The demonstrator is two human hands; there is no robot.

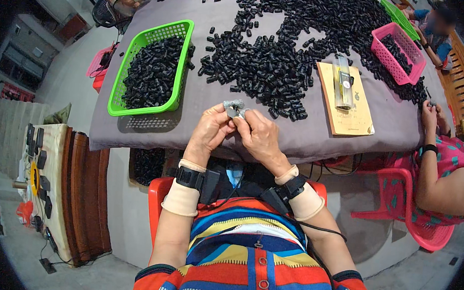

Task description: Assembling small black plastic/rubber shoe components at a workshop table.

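My left hand (209, 131) and my right hand (260, 136) meet over the table's near edge, fingers pinched together. Between their fingertips is a small grey piece (234, 108) with a dark spot in it; its kind is too small to make out. Just beyond my hands spreads a large heap of small black ribbed cylindrical parts (260, 65). To the left stands a green plastic basket (182, 67) filled with more black parts (153, 76). Both my wrists wear pale cuffs and black straps.
A yellow notepad (353, 127) with a clear plastic packet (344, 85) on it lies right of the heap. A pink basket (416, 72) and another green basket (400, 19) stand farther right. People sit at the right and far left. A dark cable hangs from my right wrist.
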